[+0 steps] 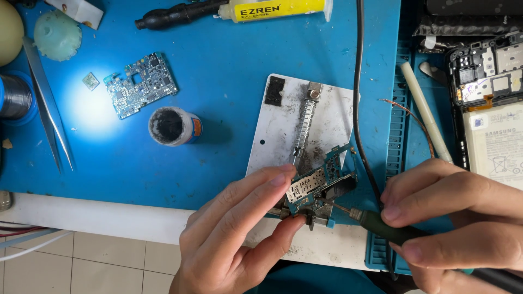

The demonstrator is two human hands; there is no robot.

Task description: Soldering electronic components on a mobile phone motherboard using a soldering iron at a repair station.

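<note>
left hand: palm up, fingers extended, thumb pinching toward fingertips | right hand: fingers curled in pen-style grip, entering from right

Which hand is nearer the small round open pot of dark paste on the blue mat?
Left. The left hand lies just below-right of the pot; the right hand is far right, gripping a dark green tool.

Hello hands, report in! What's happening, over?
Left hand pinching circuit board on white holder plate. Right hand gripping soldering iron, tip at board. Black cable lies close by.
</note>
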